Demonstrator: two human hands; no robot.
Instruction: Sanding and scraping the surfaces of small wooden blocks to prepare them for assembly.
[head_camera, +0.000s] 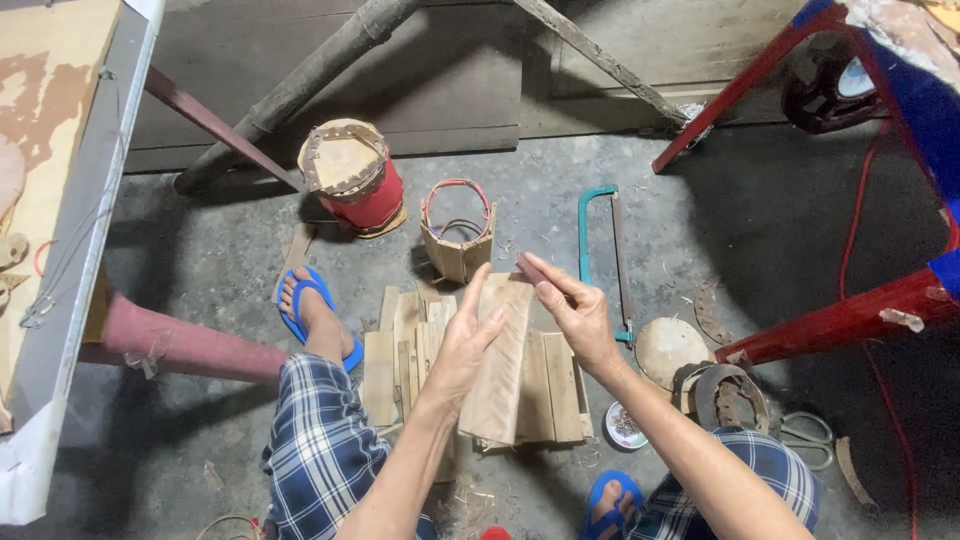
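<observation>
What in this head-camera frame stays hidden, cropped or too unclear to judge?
- Small dark reddish object in the right hand: blurred, partly hidden by fingers; kind unclear.
- Long pale wooden slat under the left hand: palm hides the grip.
- Stack of pale wooden pieces: partly hidden by slat and arm.
- Grey scissors: tips hidden by knee.

- The left hand (462, 345) holds a long pale wooden slat (497, 375) upright-tilted, palm against its left edge, fingers pointing up along it.
- The right hand (578, 318) pinches a small dark reddish piece (532, 268) at the slat's top right corner.
- Directly beneath the held slat lies a pile of similar wooden slats (400, 350) on the concrete floor (200, 260).
- Beyond the grip stands a small slat-walled container with a red rim (457, 232); further left of it, a red drum-like container (355, 178).
- Just right of the right hand lies a teal-framed hacksaw (605, 260).
- A round pale disc (665, 347) sits below the right wrist.
- Blue sandals (300, 300) flank the pile.
</observation>
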